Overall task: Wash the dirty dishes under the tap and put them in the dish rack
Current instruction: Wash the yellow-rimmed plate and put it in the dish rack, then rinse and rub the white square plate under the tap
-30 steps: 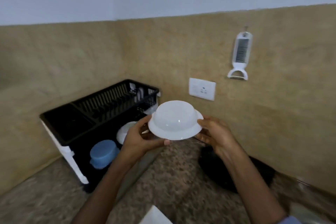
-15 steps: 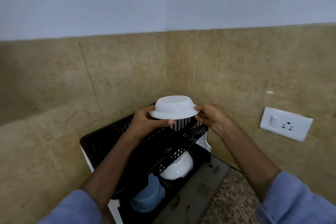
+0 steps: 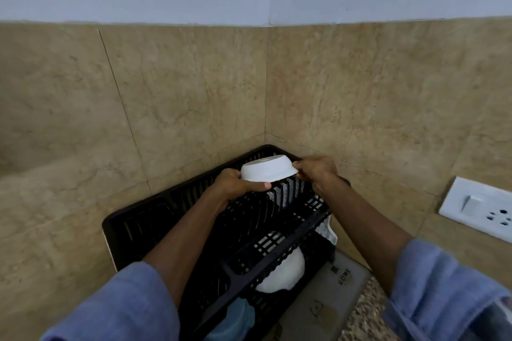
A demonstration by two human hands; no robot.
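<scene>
Item: white bowl [image 3: 268, 168], upside down, tilted, now low over the slotted top tier of the black dish rack [image 3: 194, 219] — a second ago it was held well short of it, above the counter [image 3: 368, 310]. Placement judged nearly done; contact with the slots cannot be told.

Left hand [image 3: 238, 184]: pinching the near-left rim. Right hand [image 3: 315, 170]: pinching the right rim.

Lower tier: second white bowl [image 3: 279, 275], blue cup [image 3: 238, 318] — unchanged.

Wall socket [image 3: 482, 214] has shifted to the far right.
</scene>
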